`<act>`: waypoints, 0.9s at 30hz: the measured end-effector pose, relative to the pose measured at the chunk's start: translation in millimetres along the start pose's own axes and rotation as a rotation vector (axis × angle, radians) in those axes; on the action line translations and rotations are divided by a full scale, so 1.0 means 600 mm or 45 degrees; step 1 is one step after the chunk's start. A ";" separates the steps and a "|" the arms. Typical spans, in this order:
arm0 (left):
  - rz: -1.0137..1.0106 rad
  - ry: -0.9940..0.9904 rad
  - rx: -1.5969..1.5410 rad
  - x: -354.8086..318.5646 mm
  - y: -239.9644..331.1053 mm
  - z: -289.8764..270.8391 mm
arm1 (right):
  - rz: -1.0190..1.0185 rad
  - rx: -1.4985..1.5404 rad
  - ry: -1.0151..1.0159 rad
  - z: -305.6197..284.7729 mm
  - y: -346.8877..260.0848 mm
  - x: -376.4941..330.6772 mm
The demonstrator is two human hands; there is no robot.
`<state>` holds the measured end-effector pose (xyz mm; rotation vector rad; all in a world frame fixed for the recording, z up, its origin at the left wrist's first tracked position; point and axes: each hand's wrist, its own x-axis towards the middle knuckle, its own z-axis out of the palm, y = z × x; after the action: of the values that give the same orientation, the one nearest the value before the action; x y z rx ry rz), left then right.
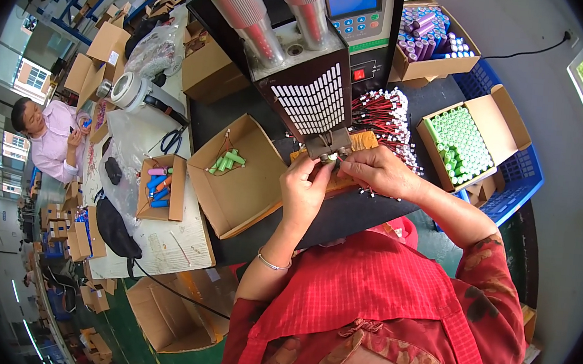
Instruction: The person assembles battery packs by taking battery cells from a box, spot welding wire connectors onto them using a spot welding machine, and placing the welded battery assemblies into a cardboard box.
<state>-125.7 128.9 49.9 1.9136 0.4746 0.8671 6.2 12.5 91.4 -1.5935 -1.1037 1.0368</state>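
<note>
Just below machine (312,104): small pale-green battery (332,156), pinched between left hand's (304,189) thumb and finger. Right hand (384,173) just right, fingertips pressed together; cannot tell what they grip. Left, cardboard box (253,189); far right, red wires (378,122).

Workbench (365,216), rear middle: machine (310,100); left hand (302,190) and right hand (382,172) before it, side by side.
Right of machine: wire leads (384,117), heaped.
Rear right corner: carton (429,71), cells (426,34) within.
Right edge: box (494,120), cells inside; crate (524,178) beyond.
Left edge: open carton (258,172), few cells in it.
Adjoining left, table (182,245): small box (178,186) with cells, near right edge; scissors (172,140) behind; jug (148,93) farther back.
</note>
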 end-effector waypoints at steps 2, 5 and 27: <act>-0.001 0.001 -0.010 -0.001 0.000 0.000 | -0.021 0.000 0.003 -0.002 0.000 -0.001; -0.012 0.012 -0.016 -0.004 -0.001 0.002 | -0.069 -0.025 0.019 0.002 0.006 -0.001; 0.473 0.248 0.308 -0.083 0.042 -0.043 | 0.080 -1.057 0.858 -0.168 0.106 -0.132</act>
<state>-179.0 100.7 61.4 2.1901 0.3555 1.2943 94.5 -96.5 64.7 -2.3851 -1.0407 -0.0247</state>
